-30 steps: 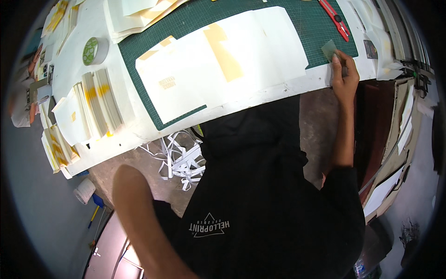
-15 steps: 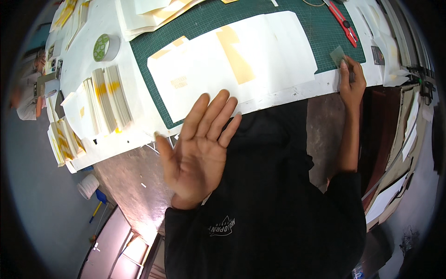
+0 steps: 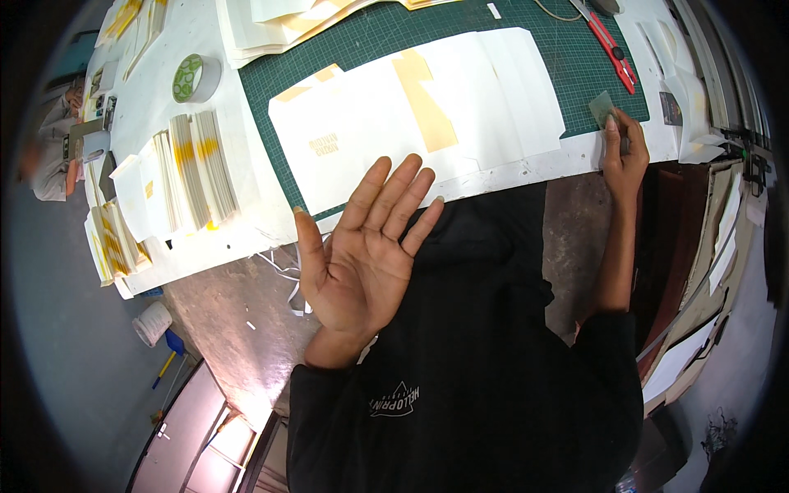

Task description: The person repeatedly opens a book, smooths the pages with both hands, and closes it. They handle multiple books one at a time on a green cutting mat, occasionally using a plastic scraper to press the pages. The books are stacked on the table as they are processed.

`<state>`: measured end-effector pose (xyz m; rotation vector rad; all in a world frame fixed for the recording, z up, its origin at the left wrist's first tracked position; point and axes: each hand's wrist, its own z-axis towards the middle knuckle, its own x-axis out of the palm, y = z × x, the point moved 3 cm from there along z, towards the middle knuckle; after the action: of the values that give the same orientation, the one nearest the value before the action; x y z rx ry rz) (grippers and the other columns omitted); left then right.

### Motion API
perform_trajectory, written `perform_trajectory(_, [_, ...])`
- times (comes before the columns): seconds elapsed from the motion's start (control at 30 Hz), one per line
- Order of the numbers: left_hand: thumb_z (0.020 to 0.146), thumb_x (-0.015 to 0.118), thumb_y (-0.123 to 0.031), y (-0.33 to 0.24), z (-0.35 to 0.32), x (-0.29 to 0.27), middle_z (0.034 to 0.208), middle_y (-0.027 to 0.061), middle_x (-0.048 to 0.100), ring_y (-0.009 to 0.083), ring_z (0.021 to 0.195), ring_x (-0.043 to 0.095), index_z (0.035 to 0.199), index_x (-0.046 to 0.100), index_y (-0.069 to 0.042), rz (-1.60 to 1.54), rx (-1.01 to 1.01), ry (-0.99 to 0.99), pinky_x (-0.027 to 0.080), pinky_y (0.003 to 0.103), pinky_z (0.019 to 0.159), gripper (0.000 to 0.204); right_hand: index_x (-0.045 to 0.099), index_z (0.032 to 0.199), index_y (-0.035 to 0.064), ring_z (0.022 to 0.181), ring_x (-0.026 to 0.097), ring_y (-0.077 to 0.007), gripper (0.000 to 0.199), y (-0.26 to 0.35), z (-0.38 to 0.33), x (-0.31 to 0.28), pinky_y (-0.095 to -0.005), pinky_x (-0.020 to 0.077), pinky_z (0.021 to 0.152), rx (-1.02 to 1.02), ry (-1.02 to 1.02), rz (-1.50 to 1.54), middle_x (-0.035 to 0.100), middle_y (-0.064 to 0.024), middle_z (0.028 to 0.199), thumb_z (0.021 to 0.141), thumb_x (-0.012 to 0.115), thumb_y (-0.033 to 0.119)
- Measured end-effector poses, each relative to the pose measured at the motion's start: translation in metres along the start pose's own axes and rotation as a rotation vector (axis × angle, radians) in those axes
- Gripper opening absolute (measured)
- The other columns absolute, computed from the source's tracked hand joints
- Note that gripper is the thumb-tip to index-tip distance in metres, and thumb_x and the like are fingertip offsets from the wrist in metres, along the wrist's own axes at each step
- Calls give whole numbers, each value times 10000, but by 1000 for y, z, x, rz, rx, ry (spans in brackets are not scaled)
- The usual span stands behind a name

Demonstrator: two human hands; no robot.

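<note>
My left hand (image 3: 362,255) is raised palm up in front of the table edge, its fingers spread and holding nothing. My right hand (image 3: 625,152) is at the table's near right edge, pinching a small translucent greenish flat piece (image 3: 602,107) between thumb and fingers. Between the hands, a large white die-cut paper sheet (image 3: 362,123) with a yellow-orange band and print lies on the green cutting mat (image 3: 283,177). Beyond the right hand, a red utility knife (image 3: 612,53) rests on the mat.
Left on the white table (image 3: 251,222) stand stacks of folded white and yellow paper (image 3: 201,168) and a tape roll (image 3: 196,78). More sheets (image 3: 271,45) lie at the back. A small dark card (image 3: 671,108) lies at the right. Another person (image 3: 56,156) is at far left.
My left hand has shifted slightly right, with its fingers still spread. My right hand keeps its hold on the translucent piece. The whole view has shifted a little.
</note>
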<state>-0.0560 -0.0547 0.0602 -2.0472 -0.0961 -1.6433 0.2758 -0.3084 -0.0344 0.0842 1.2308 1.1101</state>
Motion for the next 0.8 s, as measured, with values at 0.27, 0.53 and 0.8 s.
perform_trajectory(0.27, [1107, 176, -678, 1, 1, -4, 1735, 327, 191, 421, 1638, 192, 1674, 226, 56, -23, -9, 30, 139, 588, 1334, 929, 728, 1237, -23, 1062, 722, -297, 265, 2, -1, -1, -385, 547, 954, 10, -4, 10, 750, -180, 1133, 1048, 688, 158])
perform_trajectory(0.53, [1048, 645, -438, -2, 22, -8, 1527, 250, 588, 419, 1451, 538, 1508, 544, 27, 1357, 216, 117, 311, 560, 1259, 663, 737, 1223, -6, 998, 712, -325, 279, 4, 21, -5, -428, 550, 894, 57, 54, -95, 733, -158, 1060, 1020, 726, 185])
perform_trajectory(0.8, [955, 779, -294, 27, 88, -36, 1542, 219, 564, 372, 1486, 496, 1454, 600, -7, 2154, 460, 316, 305, 580, 1263, 603, 721, 1297, 65, 1191, 608, -354, 424, 84, 5, 20, -521, 458, 1055, -142, 182, -23, 678, -149, 1219, 928, 821, 248])
